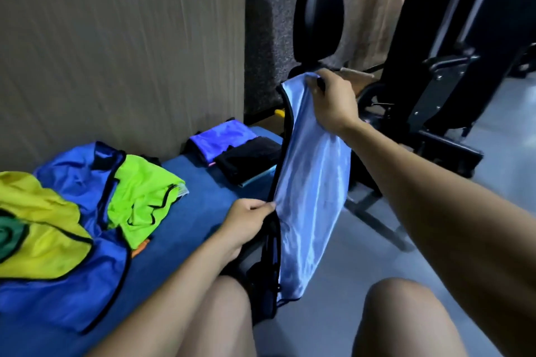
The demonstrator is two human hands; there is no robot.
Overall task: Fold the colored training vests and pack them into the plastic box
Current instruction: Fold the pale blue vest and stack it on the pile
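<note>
Vest (310, 182) (pale blue) hangs pinched between right hand (333, 101) and left hand (246, 223).

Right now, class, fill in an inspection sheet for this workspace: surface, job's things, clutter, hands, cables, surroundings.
Surface: blue mat beside grey floor.
Job's things: light blue vest held up; royal blue vest, lime vest, yellow vest lying loose; folded pile behind. Plastic box: nothing seen.
Clutter: nothing seen.
Hands: left hand pinches the vest's edge; right hand grips its top.
Cables: nothing seen.
Surroundings: cardboard sheet, black gym equipment.
</note>
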